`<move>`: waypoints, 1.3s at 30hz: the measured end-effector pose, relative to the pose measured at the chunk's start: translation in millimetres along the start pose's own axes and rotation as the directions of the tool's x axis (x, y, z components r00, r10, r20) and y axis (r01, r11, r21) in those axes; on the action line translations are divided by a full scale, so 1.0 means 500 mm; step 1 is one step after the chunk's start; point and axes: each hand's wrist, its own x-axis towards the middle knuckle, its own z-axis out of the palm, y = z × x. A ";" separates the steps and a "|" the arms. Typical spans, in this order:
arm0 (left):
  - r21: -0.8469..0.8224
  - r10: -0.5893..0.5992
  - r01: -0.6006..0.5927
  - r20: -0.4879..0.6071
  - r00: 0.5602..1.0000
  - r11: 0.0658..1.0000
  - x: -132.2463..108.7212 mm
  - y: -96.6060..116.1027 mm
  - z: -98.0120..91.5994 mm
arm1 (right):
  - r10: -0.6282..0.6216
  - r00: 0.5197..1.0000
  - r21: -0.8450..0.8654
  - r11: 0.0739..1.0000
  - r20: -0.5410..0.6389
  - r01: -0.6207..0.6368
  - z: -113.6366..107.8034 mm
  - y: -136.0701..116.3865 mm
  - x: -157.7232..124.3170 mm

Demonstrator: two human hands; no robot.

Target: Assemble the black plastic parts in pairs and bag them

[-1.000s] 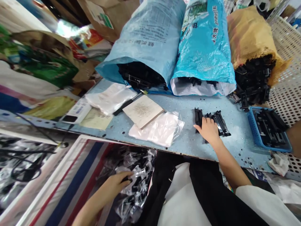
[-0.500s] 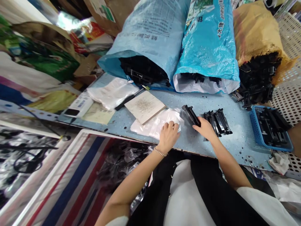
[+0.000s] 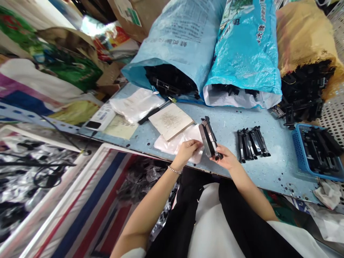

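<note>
In my right hand (image 3: pixel 225 157) is a pair of long black plastic parts (image 3: pixel 209 139), side by side and tilted upright, gripped near their lower end. My left hand (image 3: pixel 188 150) is closed in a pinch just left of them, on the edge of a clear plastic bag (image 3: pixel 198 154); the fingertips are partly hidden. Beneath lies a stack of clear plastic bags (image 3: pixel 168 144), weighted by a square pale tile (image 3: pixel 172 122) with dark specks. To the right, several similar black parts (image 3: pixel 252 144) lie in a row on the blue table (image 3: pixel 225 114).
A blue sack (image 3: pixel 182 39), a brighter blue sack (image 3: pixel 247 53) and a tan sack (image 3: pixel 303 32) open toward me with black parts inside. At the right stands a blue basket (image 3: pixel 298 150) of black parts. More plastic bags (image 3: pixel 137 104) lie back left.
My right hand has brought the black parts left and toward me, raising them upright beside my left hand. My left hand has gone from lying on the bags to pinching a bag's edge.
</note>
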 end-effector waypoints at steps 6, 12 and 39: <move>0.073 0.028 -0.029 0.009 1.000 0.997 -0.001 -0.003 -0.003 | -0.018 0.996 0.055 0.998 -0.087 0.023 -0.009 -0.002 -0.004; 0.168 0.146 -0.149 0.029 0.989 0.975 -0.001 -0.003 0.006 | -0.009 0.997 0.074 0.997 -0.082 0.015 -0.004 0.009 -0.003; 0.095 0.163 -0.164 0.017 0.987 0.982 0.007 -0.023 -0.019 | 0.053 0.986 0.090 0.995 -0.157 -0.040 -0.022 0.027 -0.009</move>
